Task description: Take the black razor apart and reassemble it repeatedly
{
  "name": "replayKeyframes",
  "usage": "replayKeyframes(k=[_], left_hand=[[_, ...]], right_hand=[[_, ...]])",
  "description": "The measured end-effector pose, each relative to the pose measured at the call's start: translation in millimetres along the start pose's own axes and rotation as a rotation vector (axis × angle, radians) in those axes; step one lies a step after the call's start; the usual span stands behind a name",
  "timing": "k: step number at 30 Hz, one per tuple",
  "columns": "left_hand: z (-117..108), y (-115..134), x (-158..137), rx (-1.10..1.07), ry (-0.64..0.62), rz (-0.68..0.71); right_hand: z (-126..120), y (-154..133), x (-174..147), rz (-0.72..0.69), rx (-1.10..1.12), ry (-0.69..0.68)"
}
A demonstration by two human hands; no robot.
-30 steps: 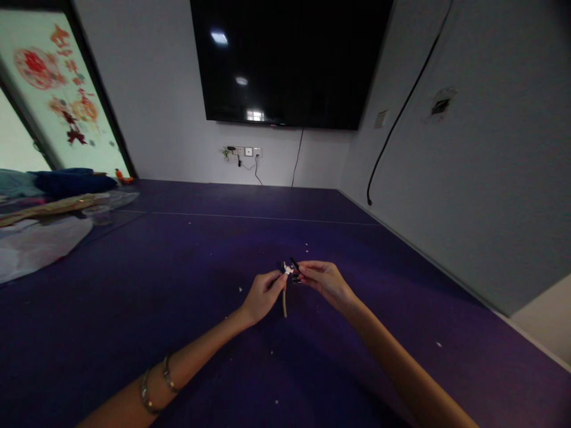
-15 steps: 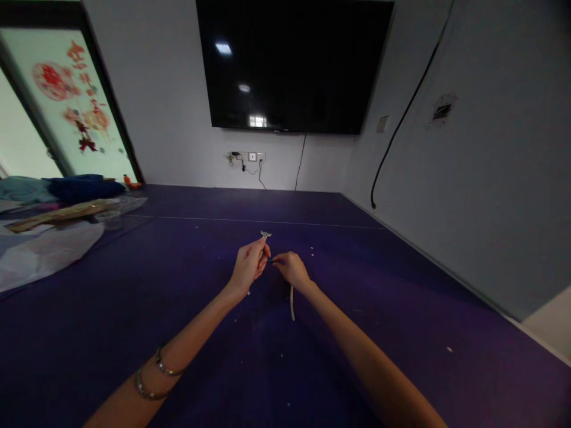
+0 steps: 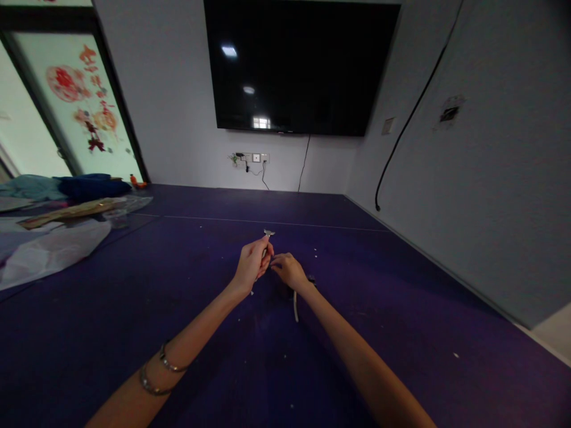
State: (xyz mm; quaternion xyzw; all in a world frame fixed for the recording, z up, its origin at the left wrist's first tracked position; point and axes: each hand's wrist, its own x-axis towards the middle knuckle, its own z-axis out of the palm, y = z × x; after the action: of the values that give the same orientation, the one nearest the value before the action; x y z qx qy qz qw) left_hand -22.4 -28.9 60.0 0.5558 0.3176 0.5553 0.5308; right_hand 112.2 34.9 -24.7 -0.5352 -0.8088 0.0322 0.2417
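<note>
My left hand (image 3: pixel 253 264) is closed around a small silvery tool (image 3: pixel 269 233) whose wide, flared head sticks out above the fingers; its exact kind is too small to tell. Right beside it, my right hand (image 3: pixel 289 270) hovers with thumb and index finger slightly apart, and I see nothing between them. Under the right wrist a pale, thin cord-like strip (image 3: pixel 295 308) lies on the purple surface (image 3: pixel 214 356). A small dark object (image 3: pixel 311 278) shows just behind that wrist, partly hidden.
White scraps (image 3: pixel 316 252) dot the surface. At the left lie folded blue cloth (image 3: pixel 94 187), clear plastic wrapping (image 3: pixel 66 249) and a long yellowish packet (image 3: pixel 71 213). A television (image 3: pixel 303 65) hangs on the wall, and a black cable (image 3: pixel 408 119) dangles at the right.
My right thumb and index finger have parted from a small dark blue thing they pinched beside the left hand. The view has shifted slightly; the left hand keeps its hold.
</note>
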Motion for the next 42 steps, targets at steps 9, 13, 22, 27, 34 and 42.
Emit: replayKeyframes(k=[9,13,22,27,34,42], left_hand=[[3.2,-13.0,-0.6,0.039,-0.052,-0.069],[5.3,-18.4,-1.5,0.064,-0.069,-0.094],[7.4,-29.3,-1.4,0.154,-0.101,-0.113],[10.0,-34.3,-4.0,0.189,-0.173,-0.074],[16.8,-48.1,-14.1,0.165,-0.184,-0.037],[22.3,-63.3,-20.7,0.204,-0.138,-0.045]], right_hand=[[-49.1,-3.9,-50.9,0.3,-0.166,-0.207],[-45.7,-11.6,-70.7,0.352,-0.152,-0.307],[-24.7,-1.5,-74.2,0.352,-0.078,-0.273],[-38.5,16.7,-76.1,0.347,0.206,-0.229],[-87.6,56.4,-90.9,0.255,0.464,0.007],[-122.7,78.1,-116.9,0.227,0.404,0.115]])
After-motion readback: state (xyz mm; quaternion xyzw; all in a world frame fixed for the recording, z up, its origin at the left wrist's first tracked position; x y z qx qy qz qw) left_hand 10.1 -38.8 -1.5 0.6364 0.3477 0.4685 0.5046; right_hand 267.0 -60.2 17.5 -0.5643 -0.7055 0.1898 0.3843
